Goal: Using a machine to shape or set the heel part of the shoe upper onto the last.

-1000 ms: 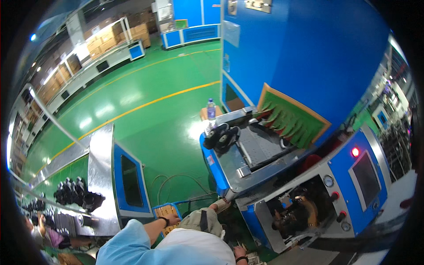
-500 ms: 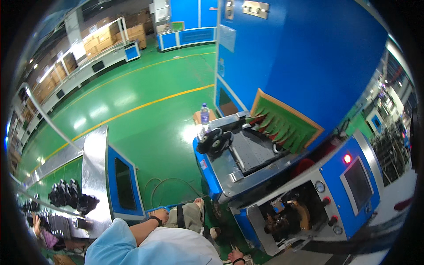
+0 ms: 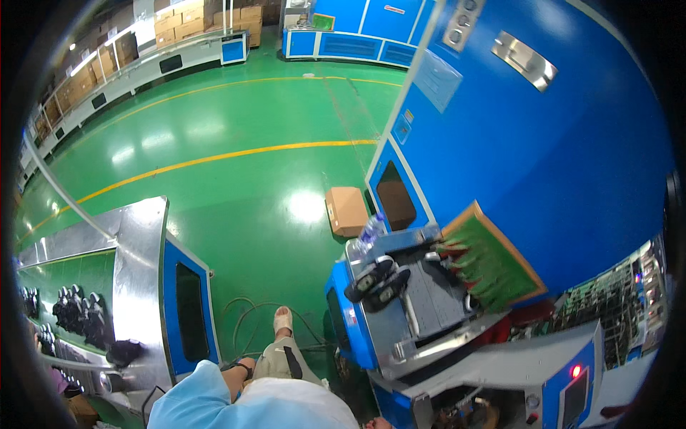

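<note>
My left hand (image 3: 248, 363) is low beside my leg, a dark band at its wrist; its fingers are hidden. At the lower edge, only a sliver of my right hand (image 3: 379, 423) shows next to the machine front, too little to read its fingers. Neither hand is seen to hold anything. To the right of my legs, a pair of black shoes (image 3: 379, 283) lies on the metal top of a blue machine (image 3: 389, 350). Behind the shoes, a clear plastic bottle (image 3: 370, 233) with a purple label stands on the same machine.
A brown carton (image 3: 347, 211) sits on the green floor by a tall blue cabinet (image 3: 564, 143). Green strips (image 3: 493, 264) curtain the machine's opening. At left, a metal-edged conveyor (image 3: 143, 264) carries dark shoes (image 3: 80, 314). A hose (image 3: 246, 307) loops near my foot. A red lamp (image 3: 576, 371) glows.
My view has swung, so the machine and shoes sit lower and farther right. The carton is now fully visible. One foot is stretched forward, and my right hand has slipped mostly out of the picture.
</note>
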{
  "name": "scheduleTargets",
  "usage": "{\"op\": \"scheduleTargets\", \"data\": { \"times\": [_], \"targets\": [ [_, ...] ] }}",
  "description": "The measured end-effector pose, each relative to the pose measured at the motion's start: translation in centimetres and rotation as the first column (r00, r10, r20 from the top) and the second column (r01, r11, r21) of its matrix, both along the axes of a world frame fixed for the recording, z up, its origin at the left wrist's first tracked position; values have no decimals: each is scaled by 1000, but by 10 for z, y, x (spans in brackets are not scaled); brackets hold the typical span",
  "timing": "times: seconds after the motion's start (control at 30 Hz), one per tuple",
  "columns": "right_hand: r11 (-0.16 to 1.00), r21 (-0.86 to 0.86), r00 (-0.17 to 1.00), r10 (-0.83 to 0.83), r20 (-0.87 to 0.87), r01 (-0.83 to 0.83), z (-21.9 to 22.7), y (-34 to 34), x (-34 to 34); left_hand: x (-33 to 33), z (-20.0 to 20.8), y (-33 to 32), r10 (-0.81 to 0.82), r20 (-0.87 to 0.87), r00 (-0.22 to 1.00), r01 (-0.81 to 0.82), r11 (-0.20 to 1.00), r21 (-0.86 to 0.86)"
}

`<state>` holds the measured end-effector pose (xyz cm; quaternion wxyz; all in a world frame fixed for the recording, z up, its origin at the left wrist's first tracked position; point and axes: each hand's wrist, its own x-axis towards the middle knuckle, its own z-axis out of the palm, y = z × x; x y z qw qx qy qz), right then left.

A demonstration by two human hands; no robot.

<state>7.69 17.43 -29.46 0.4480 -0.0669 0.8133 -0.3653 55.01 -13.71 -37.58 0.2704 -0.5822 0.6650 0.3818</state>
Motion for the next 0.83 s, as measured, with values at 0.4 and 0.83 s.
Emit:
{"op": "scheduleTargets", "data": {
  "times": [0.4,0.83],
  "targets": [
    [660,75,664,746,48,-747,163,-393,68,74,99,-275,842,-511,174,-940,297,169],
    [885,-353,698,458,550,-302,57,-710,49,88,38,-195,441,252,861,-497,836,234]
  ]
}}
